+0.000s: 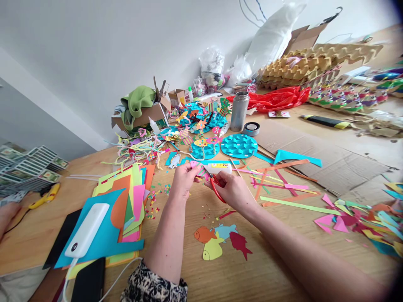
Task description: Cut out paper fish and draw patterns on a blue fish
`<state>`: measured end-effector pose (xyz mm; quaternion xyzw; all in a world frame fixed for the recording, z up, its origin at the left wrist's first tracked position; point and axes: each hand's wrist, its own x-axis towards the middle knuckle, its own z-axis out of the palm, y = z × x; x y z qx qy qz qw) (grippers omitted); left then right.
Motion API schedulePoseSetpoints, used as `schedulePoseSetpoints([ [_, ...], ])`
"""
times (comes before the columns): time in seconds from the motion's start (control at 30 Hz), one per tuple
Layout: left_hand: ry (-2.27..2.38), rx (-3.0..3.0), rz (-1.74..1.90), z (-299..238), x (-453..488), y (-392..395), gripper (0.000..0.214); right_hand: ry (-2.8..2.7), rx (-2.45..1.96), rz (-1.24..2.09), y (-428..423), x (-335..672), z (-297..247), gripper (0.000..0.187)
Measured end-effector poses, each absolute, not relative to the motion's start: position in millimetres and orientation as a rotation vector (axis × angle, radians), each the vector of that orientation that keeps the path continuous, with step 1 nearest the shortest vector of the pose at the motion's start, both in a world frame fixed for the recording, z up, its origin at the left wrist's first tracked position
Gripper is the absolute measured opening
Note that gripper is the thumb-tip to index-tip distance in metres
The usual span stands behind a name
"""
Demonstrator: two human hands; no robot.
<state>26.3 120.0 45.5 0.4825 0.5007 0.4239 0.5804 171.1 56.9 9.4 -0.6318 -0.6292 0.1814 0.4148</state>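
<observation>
My left hand (183, 179) pinches a small pink paper piece (194, 164), with what looks like a striped part below it. In my right hand (234, 191) are red-handled scissors (216, 192), their blades pointing at the paper. Whether the blades touch it I cannot tell. Just beyond my hands lies a white glue bottle (217, 168). Nearer to me, on the wooden table (217, 279), are paper fish cut-outs: an orange fish (204, 234), a light blue fish (227, 231), a yellow fish (213, 249) and a red fish (240, 245).
At left, coloured paper sheets (126, 235) lie under a white power bank (88, 230), beside a phone (88, 281). Paper strips (299, 204) and scraps (349, 220) spread to the right. Farther back stand turquoise discs (239, 145) and a metal flask (239, 112). Another person's hand (9, 214) shows far left.
</observation>
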Motion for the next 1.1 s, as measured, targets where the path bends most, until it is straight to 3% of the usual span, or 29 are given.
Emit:
schedulePoseSetpoints([
  [0.7,1.145,1.181,0.966,43.6,25.7,120.2,0.023,-1.589,-1.582,0.462,57.2,170.8,6.4,0.052],
  [1.1,1.162,1.21,0.963,42.3,24.8,122.0,0.017,-1.58,-1.539,0.5,57.1,170.6,10.8,0.056],
])
